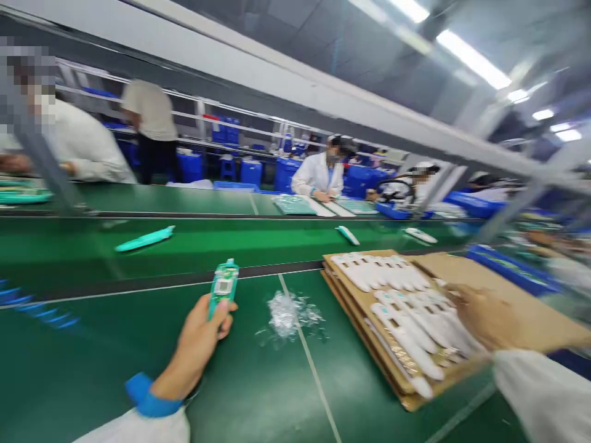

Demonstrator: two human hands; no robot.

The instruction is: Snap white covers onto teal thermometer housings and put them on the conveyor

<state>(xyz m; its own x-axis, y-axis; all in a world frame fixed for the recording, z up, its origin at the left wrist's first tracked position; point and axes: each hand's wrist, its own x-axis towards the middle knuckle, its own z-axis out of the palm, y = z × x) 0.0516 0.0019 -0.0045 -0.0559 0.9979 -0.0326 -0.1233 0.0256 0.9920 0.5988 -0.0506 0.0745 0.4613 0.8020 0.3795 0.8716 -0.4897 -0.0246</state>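
Observation:
My left hand [201, 335] is closed round the lower end of a teal plastic device housing [225, 286]. A green circuit board with a pale square part lies inside its open face. On the right, my right hand [484, 314] is over the white plastic housing pieces [409, 326], smeared by motion, so its fingers do not read clearly. These pieces lie in two rows on stacked cardboard sheets [406, 403]. Between my hands, a small heap of clear plastic film scraps [284, 314] sits on the green table [258, 394].
Beyond the table runs a green conveyor belt [258, 243] carrying a teal housing [145, 239] and two smaller pieces. A blue tray [512, 269] stands past the cardboard. A blue coiled cord [41, 311] lies left. Co-workers sit across, under a slanting metal beam [295, 67].

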